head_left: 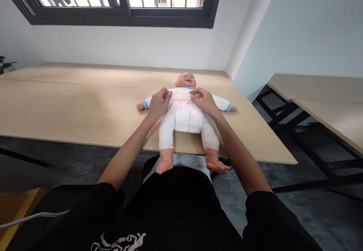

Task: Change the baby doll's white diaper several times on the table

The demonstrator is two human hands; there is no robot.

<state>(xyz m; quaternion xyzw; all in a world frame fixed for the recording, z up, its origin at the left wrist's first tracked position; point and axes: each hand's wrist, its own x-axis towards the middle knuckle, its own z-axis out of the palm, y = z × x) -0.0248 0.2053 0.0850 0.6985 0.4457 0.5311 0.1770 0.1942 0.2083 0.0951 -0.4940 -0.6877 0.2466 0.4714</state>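
A baby doll (186, 79) lies on its back on the table, head away from me, arms spread and feet over the near edge. It wears a white top with blue collar and cuffs, white leggings and a white diaper (188, 118) with faint coloured print at the waist. My left hand (160, 102) is at one side of the doll's waist, thumb and fingers pinched together. On the other side, my right hand (203, 100) bends over the belly, its fingertips closed near a white edge. Whether either pinch holds the diaper or the top is too small to tell.
The light wood table (70, 107) runs left to the wall under a barred window (124, 16). At the right stands a second table (326, 92) on black folding legs. A white cable (42, 214) crosses at the lower left, by a yellow-edged piece.
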